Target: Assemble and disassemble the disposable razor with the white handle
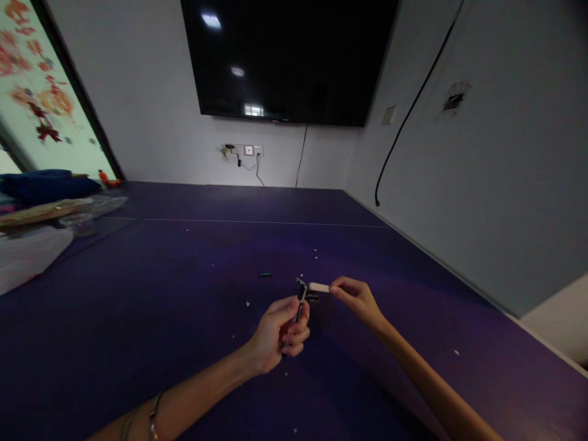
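Observation:
My left hand (280, 334) is closed around a slim dark tool (301, 293) with a silvery, angled head pointing up; its exact kind is not clear. Between thumb and fingertips, my right hand (356, 297) pinches a short pale stick (319, 287). The stick's free end points left, close to the tool's head; whether they touch I cannot tell. Just behind the tool is a small dark object (313, 298), partly hidden. A short dark green piece (265, 274) lies on the purple surface (184, 343) beyond my left hand.
Small white scraps (247, 304) are scattered over the surface. At the far left are a dark blue cloth bundle (48, 187) and clear plastic wrapping (37, 251). A television (289, 61) hangs on the back wall above sockets (248, 150); a black cable (404, 119) dangles at the right.

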Demonstrator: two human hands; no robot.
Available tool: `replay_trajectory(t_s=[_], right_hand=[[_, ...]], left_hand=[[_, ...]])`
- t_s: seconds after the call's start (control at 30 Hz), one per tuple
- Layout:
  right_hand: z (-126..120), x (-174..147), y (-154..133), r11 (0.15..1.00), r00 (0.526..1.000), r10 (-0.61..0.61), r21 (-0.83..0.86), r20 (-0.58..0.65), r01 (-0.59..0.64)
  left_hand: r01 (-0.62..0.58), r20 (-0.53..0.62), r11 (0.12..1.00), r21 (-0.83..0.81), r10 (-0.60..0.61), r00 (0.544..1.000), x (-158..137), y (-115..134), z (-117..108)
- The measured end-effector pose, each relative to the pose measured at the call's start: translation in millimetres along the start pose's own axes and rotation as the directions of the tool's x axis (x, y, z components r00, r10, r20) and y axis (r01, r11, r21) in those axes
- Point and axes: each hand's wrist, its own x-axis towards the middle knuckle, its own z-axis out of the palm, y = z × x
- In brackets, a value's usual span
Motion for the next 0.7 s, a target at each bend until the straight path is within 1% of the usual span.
replay_trajectory(t_s=[0.1,0.2,0.3,0.37,0.47,0.53,0.57,0.63,0.7], right_hand=[[2,-1,-3,1.0,1.0,-0.011,0.005,-0.007,0.011],[6,-2,-7,0.999,0.999,-0.042,0.011,0.006,0.042],[5,-2,0,0.999,0.999,-0.039,0.001,-0.002,0.039],[0,0,8,1.0,0.999,-0.026,-0.006,-0.035,0.026],[-10,4,11,1.0,0.998,-0.017,-0.028,-0.066,0.016],[-16,6,2,0.998,0.999,-0.005,-0.069,-0.043,0.002],[-19,6,-5,0.995,1.0,0.006,-0.098,-0.023,-0.008],[-23,5,-22,0.986,1.0,0.025,-0.164,0.001,-0.024],[-25,2,-39,0.972,1.0,0.016,-0.234,-0.005,-0.016]], left_hand=[[-0.016,-0.014,1.0,-0.003,0.016,1.0,1,1,0],[0.002,-0.008,1.0,0.004,-0.001,1.0,1,0,1],[0.014,0.018,0.999,0.032,-0.014,1.0,0,-1,1],[-0.013,0.026,0.996,0.085,0.011,1.0,1,-1,0],[-0.112,0.021,0.966,0.234,0.11,0.994,5,1,-5],[-0.199,0.007,0.906,0.373,0.212,0.977,8,2,-9],[-0.24,0.002,0.859,0.452,0.268,0.963,9,4,-10],[-0.293,-0.007,0.738,0.608,0.373,0.928,11,7,-13],[-0.3,-0.006,0.62,0.725,0.442,0.897,12,9,-17]])
